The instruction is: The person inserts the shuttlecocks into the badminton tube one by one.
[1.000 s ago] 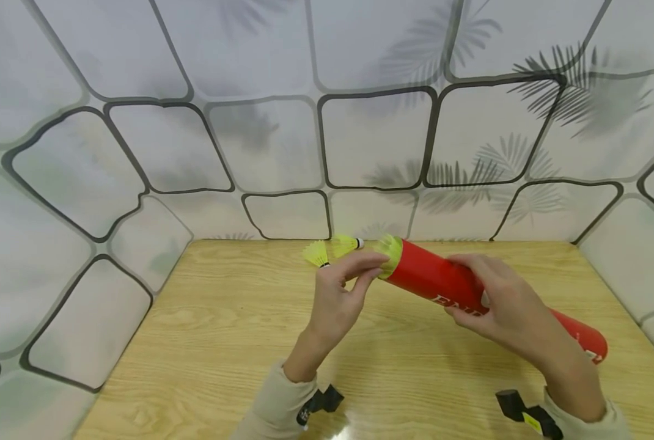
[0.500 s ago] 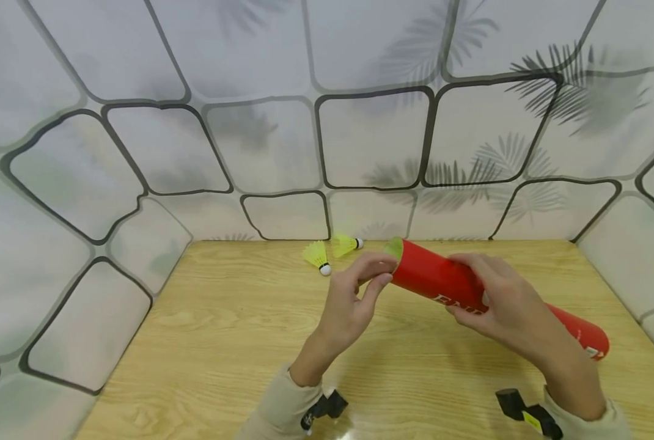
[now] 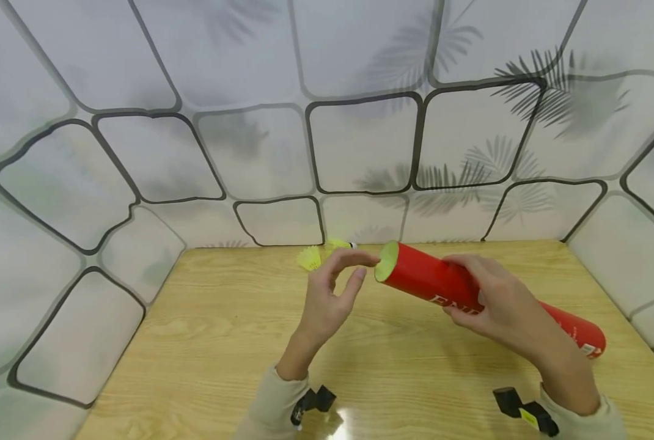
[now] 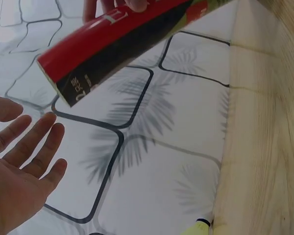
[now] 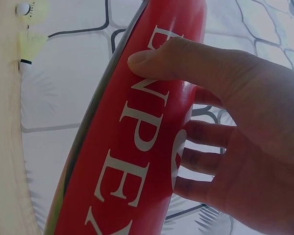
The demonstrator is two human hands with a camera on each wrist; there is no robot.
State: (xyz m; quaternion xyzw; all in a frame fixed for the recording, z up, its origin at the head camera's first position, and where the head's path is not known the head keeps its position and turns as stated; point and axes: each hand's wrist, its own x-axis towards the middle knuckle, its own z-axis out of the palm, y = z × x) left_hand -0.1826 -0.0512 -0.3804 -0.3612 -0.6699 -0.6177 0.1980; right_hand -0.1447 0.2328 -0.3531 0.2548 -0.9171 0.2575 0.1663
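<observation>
A pale wood-grain worktop (image 3: 222,342) spreads below a long red cylindrical tube with white lettering (image 3: 423,276), held tilted above it, its open end raised. The right hand (image 3: 505,305) grips the tube, fingers wrapped around its middle. The left hand (image 3: 327,299), its fingers loose and holding nothing, is just beside the open end. Two yellow shuttlecocks (image 3: 309,258) lie at the worktop's far edge.

I can see a beige left sleeve (image 3: 268,404), a matching right sleeve (image 3: 584,423), a blocky black left-wrist device (image 3: 325,399) and a similar right-wrist device (image 3: 507,401) bearing a yellow label (image 3: 529,418).
</observation>
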